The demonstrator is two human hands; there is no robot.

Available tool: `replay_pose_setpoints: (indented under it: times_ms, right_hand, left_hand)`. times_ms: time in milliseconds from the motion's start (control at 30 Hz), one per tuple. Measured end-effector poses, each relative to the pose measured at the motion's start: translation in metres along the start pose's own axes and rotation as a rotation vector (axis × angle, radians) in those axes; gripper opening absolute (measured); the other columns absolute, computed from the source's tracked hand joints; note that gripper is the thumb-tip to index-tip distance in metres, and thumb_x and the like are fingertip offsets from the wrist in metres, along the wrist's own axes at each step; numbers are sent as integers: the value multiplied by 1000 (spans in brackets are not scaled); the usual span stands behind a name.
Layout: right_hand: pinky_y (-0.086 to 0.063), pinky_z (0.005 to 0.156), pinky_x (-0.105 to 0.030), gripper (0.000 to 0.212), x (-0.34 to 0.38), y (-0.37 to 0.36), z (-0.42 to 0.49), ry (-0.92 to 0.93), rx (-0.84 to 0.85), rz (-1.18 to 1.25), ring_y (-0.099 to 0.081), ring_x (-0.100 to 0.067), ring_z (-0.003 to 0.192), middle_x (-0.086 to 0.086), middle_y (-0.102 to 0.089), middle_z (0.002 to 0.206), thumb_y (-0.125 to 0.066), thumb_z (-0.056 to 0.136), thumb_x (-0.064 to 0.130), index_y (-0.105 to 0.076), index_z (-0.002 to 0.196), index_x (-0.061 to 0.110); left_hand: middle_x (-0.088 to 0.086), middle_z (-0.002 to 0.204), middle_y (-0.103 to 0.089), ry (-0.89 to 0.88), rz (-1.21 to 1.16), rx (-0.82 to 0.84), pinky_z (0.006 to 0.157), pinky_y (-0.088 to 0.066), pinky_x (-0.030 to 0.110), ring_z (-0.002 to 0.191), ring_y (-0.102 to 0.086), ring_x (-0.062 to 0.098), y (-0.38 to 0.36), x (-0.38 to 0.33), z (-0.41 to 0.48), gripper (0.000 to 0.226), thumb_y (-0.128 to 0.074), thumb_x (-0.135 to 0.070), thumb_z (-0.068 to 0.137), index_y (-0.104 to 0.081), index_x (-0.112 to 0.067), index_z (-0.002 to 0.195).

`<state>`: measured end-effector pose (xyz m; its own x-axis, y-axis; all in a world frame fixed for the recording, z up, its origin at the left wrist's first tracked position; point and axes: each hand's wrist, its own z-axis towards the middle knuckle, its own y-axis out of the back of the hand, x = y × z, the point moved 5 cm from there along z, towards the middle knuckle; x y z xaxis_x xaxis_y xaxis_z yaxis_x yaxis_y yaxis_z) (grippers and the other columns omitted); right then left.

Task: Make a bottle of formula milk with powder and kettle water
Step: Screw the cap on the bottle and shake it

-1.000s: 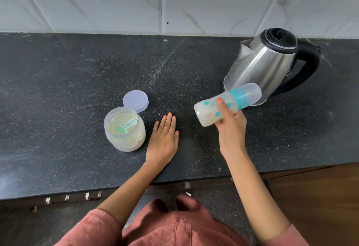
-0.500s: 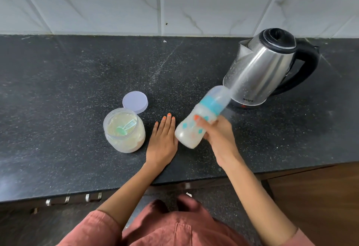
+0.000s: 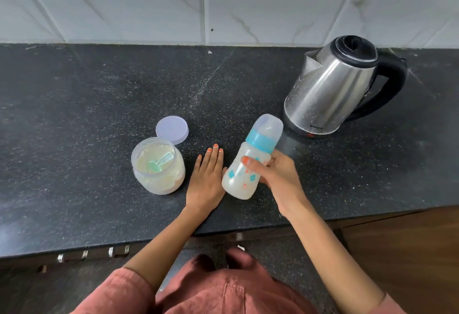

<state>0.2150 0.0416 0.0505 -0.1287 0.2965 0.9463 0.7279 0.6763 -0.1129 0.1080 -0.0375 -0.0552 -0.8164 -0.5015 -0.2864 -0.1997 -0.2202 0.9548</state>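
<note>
**Hands, bottle and surroundings, near to far.** The left hand (image 3: 206, 179) lies flat and open, palm down on the dark desk (image 3: 99, 95), near its front edge. Just beside it, the right hand (image 3: 275, 177) grips the feeding bottle (image 3: 238, 182) round its body, thumb across the front. The bottle is tilted, its clear cap (image 3: 269, 125) leaning toward the kettle; whether its base touches the desk cannot be told. The contents look milky, and the teal collar (image 3: 262, 141) is fitted.

Risks, as judged:
- A collar not screwed fully home would leak if the bottle is shaken.
- A one-handed hold on a smooth wall could slip and drop the bottle onto the desk or over its edge.

Left of the flat hand, the powder jar (image 3: 164, 184) stands uncovered with the scoop (image 3: 159, 162) inside, and its lid (image 3: 172, 129) lies just behind. A swinging bottle could tip the jar or splash into it. Farthest off, the kettle (image 3: 330, 90) stands near the wall and is possibly hot to a stray knuckle.
</note>
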Motion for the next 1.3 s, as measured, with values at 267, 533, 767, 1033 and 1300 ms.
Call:
replay_pose_setpoints:
  times_ms: [267, 533, 767, 1033, 1300]
  right_hand:
    - [-55, 81, -32, 21, 8, 9, 10, 46, -150, 318, -65, -13, 93, 2, -67, 96, -63, 81, 9, -59, 100, 19]
    - [-54, 84, -33, 20, 9, 14, 10, 29, -171, 321, -64, -13, 93, 1, -67, 96, -64, 81, 11, -60, 100, 16]
    - [-53, 84, -36, 21, -1, -4, 1, -13, 37, -19, -67, -14, 88, 1, -71, 88, -70, 74, 8, -65, 92, 18]
    - [-56, 78, -27, 24, 3, 9, 13, 24, -206, 485, -66, -6, 85, 2, -66, 98, -60, 85, 11, -57, 109, 14]
    - [-57, 76, -29, 18, 1, 10, 6, -12, -134, 289, -66, -11, 86, 2, -69, 90, -66, 79, 9, -63, 95, 15]
  left_hand:
    - [16, 144, -37, 59, -37, 8, 108, -18, 42, 132, -36, 30, 1, 0, 1, 56, -20, -30, 91, -39, 0, 135]
    - [16, 143, -39, 54, -31, -19, 107, -17, 42, 132, -36, 31, 3, -1, 1, 55, -21, -29, 92, -41, 1, 134]
    - [20, 145, -33, -18, 37, 8, 108, -18, 44, 133, -33, 34, -4, 2, 0, 55, -40, -30, 93, -35, 2, 137]
    - [14, 147, -32, 51, -40, -19, 110, -12, 38, 136, -29, 28, 0, 0, 1, 60, -13, -33, 91, -34, -1, 138]
    - [17, 144, -37, 40, -5, -19, 107, -16, 43, 133, -35, 32, 1, 1, 1, 53, -26, -29, 93, -38, 1, 135]
